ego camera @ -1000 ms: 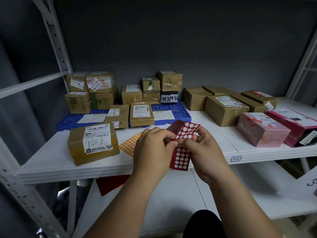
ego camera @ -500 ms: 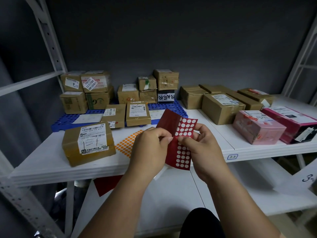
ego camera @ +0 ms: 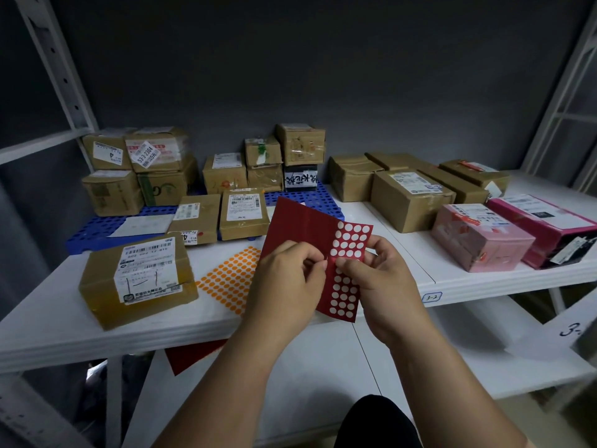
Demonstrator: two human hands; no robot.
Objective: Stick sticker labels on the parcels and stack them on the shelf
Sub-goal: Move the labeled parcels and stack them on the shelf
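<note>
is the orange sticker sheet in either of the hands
No, the orange sticker sheet lies flat on the shelf; both hands pinch the red sticker sheet.

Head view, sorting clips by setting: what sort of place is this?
Probably a parcel storeroom or pickup point: taped parcels with shipping labels crowd a white metal shelf that carries a numbered tag.

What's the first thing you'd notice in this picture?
The red sticker sheet in the middle, held up by both hands, the left hand and right hand pinching it. Behind it, brown parcels line the white shelf, with a bright pink box at right.
</note>
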